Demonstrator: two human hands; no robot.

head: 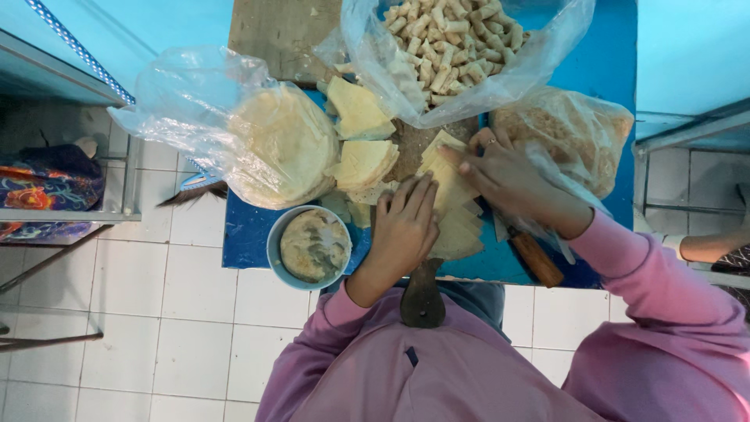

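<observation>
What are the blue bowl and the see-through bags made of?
The blue bowl looks like plastic or enamelled metal: smooth, evenly coloured rim; hard to tell which. The bags look like thin plastic film: clear, crinkled, shiny, showing the flat wrappers inside.
</observation>
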